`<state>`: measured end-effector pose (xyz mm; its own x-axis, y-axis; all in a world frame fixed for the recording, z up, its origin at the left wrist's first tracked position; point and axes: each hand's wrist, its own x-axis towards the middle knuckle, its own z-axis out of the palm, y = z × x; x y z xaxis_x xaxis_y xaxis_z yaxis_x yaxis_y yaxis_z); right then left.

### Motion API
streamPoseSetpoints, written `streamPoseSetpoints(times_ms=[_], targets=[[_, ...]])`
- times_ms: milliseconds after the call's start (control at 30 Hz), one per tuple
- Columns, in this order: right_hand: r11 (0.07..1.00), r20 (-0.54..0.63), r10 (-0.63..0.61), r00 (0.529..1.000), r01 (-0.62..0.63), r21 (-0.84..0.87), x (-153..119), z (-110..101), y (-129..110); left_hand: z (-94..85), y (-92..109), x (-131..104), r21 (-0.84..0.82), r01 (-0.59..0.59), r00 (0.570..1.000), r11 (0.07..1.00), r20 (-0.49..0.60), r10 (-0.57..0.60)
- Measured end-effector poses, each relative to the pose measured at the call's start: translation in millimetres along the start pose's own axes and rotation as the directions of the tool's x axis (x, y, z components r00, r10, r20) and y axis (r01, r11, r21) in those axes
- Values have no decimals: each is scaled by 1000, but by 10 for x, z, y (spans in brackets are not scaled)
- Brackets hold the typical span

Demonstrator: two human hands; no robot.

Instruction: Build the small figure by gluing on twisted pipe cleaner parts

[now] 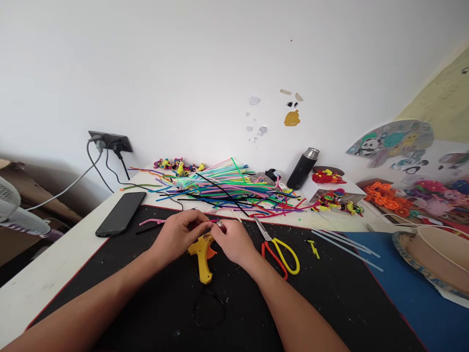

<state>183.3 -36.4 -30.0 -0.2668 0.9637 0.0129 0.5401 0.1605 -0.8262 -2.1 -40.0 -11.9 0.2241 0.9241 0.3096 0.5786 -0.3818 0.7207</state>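
My left hand (178,235) and my right hand (234,240) meet above the black mat (154,308), fingers pinched together. Between their fingertips shows a thin pink-red piece (214,221), mostly hidden by the fingers. Under the hands lies a yellow glue gun (203,261) with an orange trigger. To the right of my right hand rest open scissors (273,242) with one red and one yellow handle. A pink pipe cleaner (150,221) lies just left of my left hand.
Behind the hands is a large pile of coloured pipe cleaners (223,183). A phone (120,213) lies at left. A black bottle (303,168) leans at the back. Clear sticks (348,249), a yellow-green piece (313,249) and a round basket (436,259) are on the right.
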Motion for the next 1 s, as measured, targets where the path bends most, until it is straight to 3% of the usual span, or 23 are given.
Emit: streamPoseSetpoints(times_ms=[633,1000], targets=[[1000,-2,-17,1000,17,0,-1,1,3,-24,3,-4,11,17,991,1000,132,-18],[1000,20,-26,999,26,-15,0,18,23,-1,-28,-19,-100,139,971,985,210,-116]])
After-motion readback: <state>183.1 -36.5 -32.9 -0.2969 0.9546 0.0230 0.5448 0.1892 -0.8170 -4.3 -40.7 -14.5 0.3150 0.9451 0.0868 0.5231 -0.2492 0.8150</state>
